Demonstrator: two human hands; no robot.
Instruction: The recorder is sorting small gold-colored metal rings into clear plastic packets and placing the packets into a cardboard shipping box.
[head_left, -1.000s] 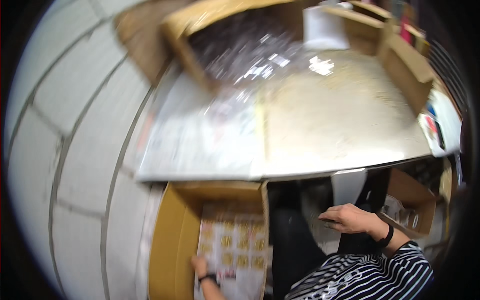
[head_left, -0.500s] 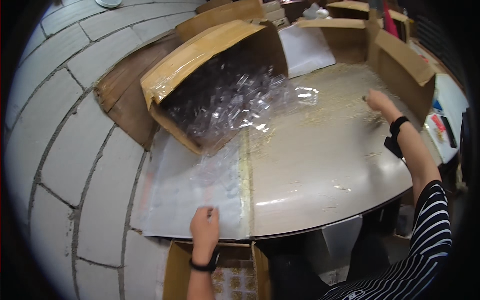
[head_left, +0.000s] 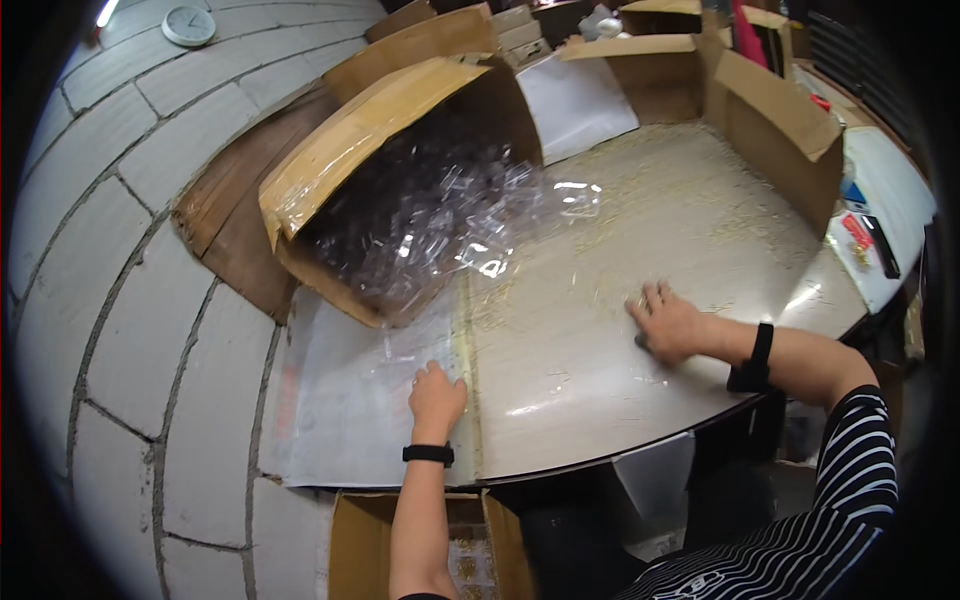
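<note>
My left hand (head_left: 436, 402) is over the whitish sheet (head_left: 330, 400) on the left of the table, thumb apart from bent fingers, with nothing visible in it. Just beyond its fingertips lies a clear plastic piece (head_left: 400, 346), hard to make out against the sheet. Low over the bare tabletop, my right hand (head_left: 672, 326) has its fingers spread; something dark shows at its thumb. Thin gold-coloured slivers (head_left: 590, 240) are scattered beyond it. A tipped cardboard box (head_left: 375, 130) opens toward me, and many small clear plastic cases (head_left: 440, 215) spill from it.
Cardboard flaps (head_left: 775, 115) wall the table's far right. A white side surface (head_left: 880, 230) holds red and black items. Below the front edge, an open carton (head_left: 360, 540) contains clear cases with gold-coloured contents. A block wall (head_left: 130, 290) with a round clock (head_left: 188, 26) stands left.
My right hand has come back from the far right toward the table's middle and spread its fingers. My left hand has moved forward over the sheet and its fingers have loosened.
</note>
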